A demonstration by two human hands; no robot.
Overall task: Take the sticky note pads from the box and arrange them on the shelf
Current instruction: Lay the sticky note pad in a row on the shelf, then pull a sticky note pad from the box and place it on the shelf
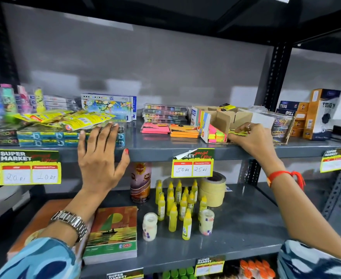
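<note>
A cardboard box (224,119) with its flaps open lies on the grey upper shelf (165,147). Several neon sticky note pads (218,135) show in its cut-out front. A pink stack (155,128) and an orange stack (183,131) of pads lie on the shelf to the left of the box. My right hand (252,137) is at the box's right front and pinches a yellow-green sticky note pad (238,133). My left hand (100,156) rests flat, fingers spread, against the shelf's front edge and holds nothing.
Blue flat packs (44,137) and yellow packets (65,118) fill the shelf left of my left hand. Clear cases (164,113) stand behind the pink pads, orange boxes (314,113) at the right. The lower shelf holds glue bottles (177,202), tape rolls (213,188) and a notebook (113,232).
</note>
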